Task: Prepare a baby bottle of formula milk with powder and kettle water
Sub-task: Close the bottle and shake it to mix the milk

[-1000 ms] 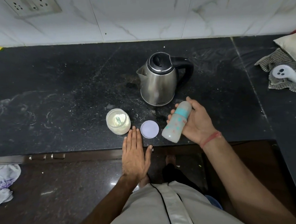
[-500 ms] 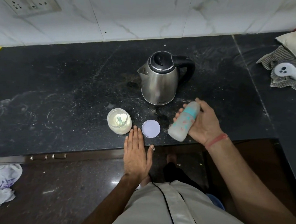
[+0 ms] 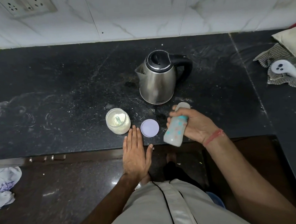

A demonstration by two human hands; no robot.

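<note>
My right hand [image 3: 196,126] grips a capped baby bottle [image 3: 175,130] with a teal collar and milky contents, tilted with its cap pointing away from me, above the counter's front edge. My left hand [image 3: 135,153] lies flat, fingers together, palm down on the counter edge, holding nothing. Just beyond its fingertips stand an open jar of white formula powder [image 3: 118,120] with a scoop inside and the jar's lilac lid [image 3: 149,128]. A steel kettle [image 3: 156,79] with a black lid and handle stands behind the bottle.
The black stone counter [image 3: 55,100] runs to a white tiled wall with a socket [image 3: 26,5]. At the far right lie a striped cloth [image 3: 284,67], a white controller [image 3: 285,68] and a cushion. A crumpled white cloth [image 3: 3,186] lies on the floor at left.
The bottle in my right hand has shifted a little and its cap looks blurred from motion. My left hand stays flat on the counter edge.
</note>
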